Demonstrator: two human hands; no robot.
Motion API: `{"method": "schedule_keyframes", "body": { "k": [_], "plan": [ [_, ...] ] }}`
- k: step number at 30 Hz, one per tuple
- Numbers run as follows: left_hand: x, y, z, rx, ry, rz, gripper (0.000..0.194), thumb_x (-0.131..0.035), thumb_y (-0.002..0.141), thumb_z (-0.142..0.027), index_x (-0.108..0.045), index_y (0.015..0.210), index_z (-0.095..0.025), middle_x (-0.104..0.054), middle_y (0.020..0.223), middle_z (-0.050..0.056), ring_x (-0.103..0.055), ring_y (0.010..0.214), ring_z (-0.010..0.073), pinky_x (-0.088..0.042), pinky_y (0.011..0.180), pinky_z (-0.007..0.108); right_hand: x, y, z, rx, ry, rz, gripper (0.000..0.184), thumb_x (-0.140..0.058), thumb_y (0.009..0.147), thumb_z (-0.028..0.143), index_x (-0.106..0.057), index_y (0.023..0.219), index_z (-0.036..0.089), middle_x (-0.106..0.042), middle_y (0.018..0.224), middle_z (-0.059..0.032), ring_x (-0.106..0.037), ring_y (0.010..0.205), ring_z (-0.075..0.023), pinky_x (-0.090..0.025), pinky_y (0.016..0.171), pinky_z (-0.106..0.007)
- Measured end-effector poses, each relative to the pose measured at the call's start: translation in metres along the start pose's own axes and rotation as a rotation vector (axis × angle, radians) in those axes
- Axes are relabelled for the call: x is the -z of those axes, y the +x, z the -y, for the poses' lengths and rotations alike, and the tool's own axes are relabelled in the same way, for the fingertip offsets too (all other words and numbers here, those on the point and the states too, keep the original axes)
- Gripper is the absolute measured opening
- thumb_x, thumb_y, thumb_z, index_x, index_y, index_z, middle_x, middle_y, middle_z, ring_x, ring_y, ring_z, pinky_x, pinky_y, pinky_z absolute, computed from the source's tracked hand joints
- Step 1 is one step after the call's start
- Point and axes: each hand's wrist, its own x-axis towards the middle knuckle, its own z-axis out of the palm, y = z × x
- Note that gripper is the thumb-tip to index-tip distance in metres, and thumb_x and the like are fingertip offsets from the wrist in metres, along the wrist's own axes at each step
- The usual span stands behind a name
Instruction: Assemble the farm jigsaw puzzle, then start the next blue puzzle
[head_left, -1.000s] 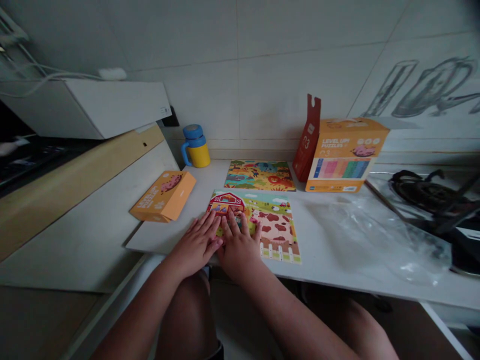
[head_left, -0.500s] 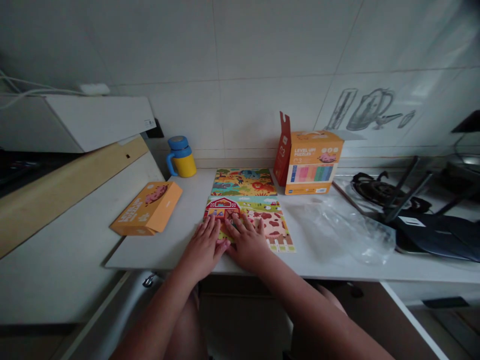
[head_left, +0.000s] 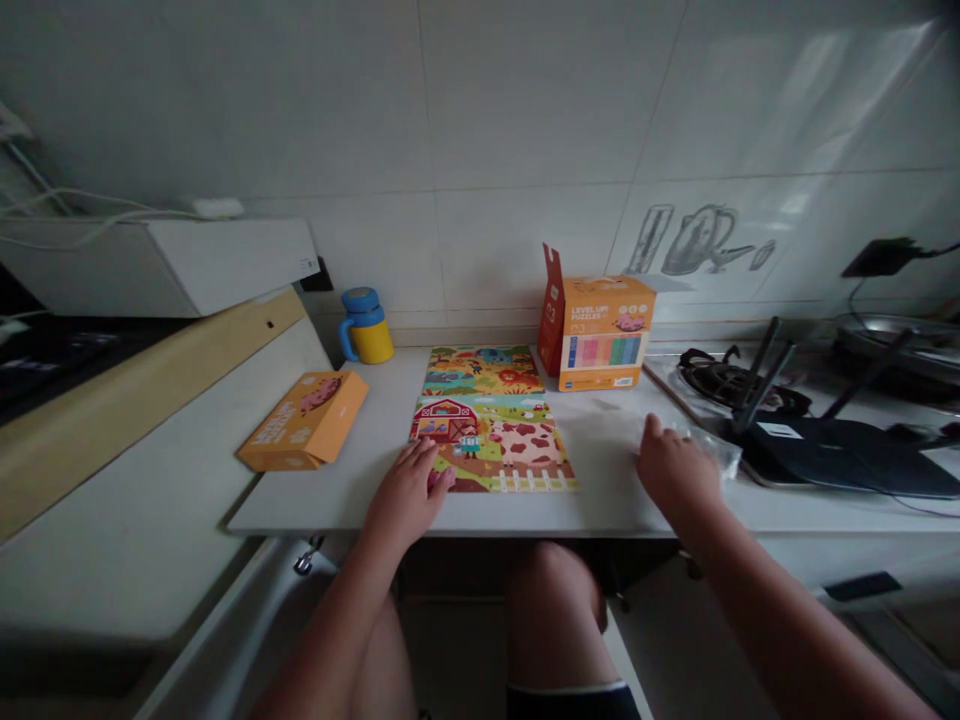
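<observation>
A farm picture puzzle [head_left: 517, 440] with a red barn and a spotted cow lies flat near the front edge of the white tabletop. Directly behind it is an animal picture puzzle [head_left: 480, 372] with a lion. My left hand [head_left: 405, 492] rests open at the farm puzzle's lower left corner, fingertips on the picture and thumb apart. Over to the right, my right hand [head_left: 679, 470] is closed on a crumpled clear plastic bag [head_left: 724, 452]; the hand hides much of the bag.
An orange puzzle box [head_left: 604, 335] with its red flap up stands by the wall. A flat orange box [head_left: 304, 422] lies at the left, near a blue and yellow mug [head_left: 369, 328]. On the right are a black router [head_left: 840, 455] with antennas and a gas burner [head_left: 739, 380].
My right hand has left the farm puzzle and moved right to the plastic bag, which is now bunched up. My left hand stays at the puzzle's corner. The view has shifted.
</observation>
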Motion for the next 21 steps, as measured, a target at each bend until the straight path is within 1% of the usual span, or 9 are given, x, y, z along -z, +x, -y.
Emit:
{"method": "schedule_keyframes", "body": {
  "k": [2,4,7,9,11,14,17,19,21],
  "plan": [
    [0.001,-0.001,-0.002,0.01,-0.004,-0.006,0.044,-0.055,0.107,-0.04,-0.067,0.14,-0.014,-0.068,0.149,0.018,-0.061,0.144,0.0322,-0.052,0.122,0.052,0.007,0.003,-0.006,0.049,0.023,0.042,0.041,-0.035,0.103,0.016,-0.069,0.125,0.01,-0.075,0.101,-0.0225,-0.075,0.089,-0.0345,-0.052,0.075,-0.044],
    [0.002,-0.001,-0.003,0.011,-0.006,-0.017,0.042,-0.057,0.106,-0.039,-0.067,0.139,-0.015,-0.069,0.148,0.018,-0.062,0.144,0.0322,-0.052,0.122,0.052,0.019,0.001,0.004,0.082,0.047,-0.034,0.041,-0.033,0.105,0.016,-0.071,0.12,0.013,-0.074,0.102,-0.02,-0.074,0.086,-0.0312,-0.051,0.071,-0.041],
    [0.002,-0.002,-0.004,0.004,-0.015,-0.02,0.04,-0.059,0.105,-0.036,-0.068,0.138,-0.015,-0.069,0.147,0.018,-0.062,0.143,0.0325,-0.051,0.123,0.053,0.041,-0.004,0.041,0.205,0.108,-0.198,0.04,-0.039,0.106,0.021,-0.068,0.133,0.016,-0.074,0.114,-0.0195,-0.068,0.1,-0.0331,-0.052,0.075,-0.042],
    [0.002,-0.002,-0.004,0.013,-0.025,-0.006,0.041,-0.058,0.105,-0.035,-0.067,0.138,-0.012,-0.068,0.149,0.02,-0.061,0.143,0.033,-0.049,0.125,0.053,0.053,-0.004,0.075,0.354,0.144,-0.22,0.042,-0.044,0.105,0.022,-0.068,0.14,0.019,-0.073,0.12,-0.0179,-0.063,0.107,-0.0338,-0.052,0.083,-0.043],
    [0.002,-0.002,-0.004,0.032,-0.032,0.013,0.044,-0.059,0.104,-0.033,-0.067,0.139,-0.009,-0.066,0.15,0.022,-0.06,0.145,0.0341,-0.048,0.126,0.053,0.062,0.001,0.109,0.495,0.147,-0.194,0.044,-0.047,0.103,0.02,-0.068,0.142,0.022,-0.072,0.127,-0.0165,-0.06,0.114,-0.0341,-0.05,0.091,-0.045],
    [0.001,-0.003,-0.003,0.06,-0.052,0.027,0.045,-0.06,0.102,-0.031,-0.065,0.141,-0.008,-0.064,0.152,0.024,-0.059,0.146,0.0347,-0.047,0.126,0.053,0.069,0.019,0.159,0.624,0.135,-0.147,0.045,-0.048,0.104,0.02,-0.067,0.144,0.025,-0.069,0.137,-0.0151,-0.056,0.121,-0.0342,-0.045,0.098,-0.046],
    [0.001,-0.003,-0.004,0.072,-0.09,0.025,0.044,-0.062,0.1,-0.026,-0.065,0.142,-0.011,-0.064,0.153,0.022,-0.058,0.146,0.0345,-0.047,0.126,0.054,0.069,0.047,0.199,0.669,0.122,-0.122,0.043,-0.042,0.108,0.021,-0.068,0.142,0.028,-0.068,0.137,-0.0139,-0.054,0.126,-0.0331,-0.041,0.099,-0.045],
    [0.002,-0.003,-0.004,0.08,-0.112,0.031,0.044,-0.062,0.099,-0.025,-0.066,0.141,-0.011,-0.064,0.153,0.022,-0.057,0.147,0.0348,-0.046,0.127,0.055,0.064,0.069,0.218,0.659,0.099,-0.118,0.044,-0.038,0.11,0.021,-0.068,0.141,0.027,-0.069,0.135,-0.0144,-0.053,0.127,-0.0322,-0.039,0.1,-0.044],
    [0.002,-0.004,-0.004,0.091,-0.136,0.039,0.044,-0.062,0.099,-0.027,-0.065,0.141,-0.011,-0.063,0.153,0.022,-0.056,0.149,0.0347,-0.044,0.128,0.054,0.056,0.093,0.23,0.641,0.073,-0.103,0.043,-0.037,0.11,0.019,-0.068,0.14,0.024,-0.069,0.134,-0.016,-0.053,0.127,-0.0317,-0.038,0.101,-0.044]
  ]
}}
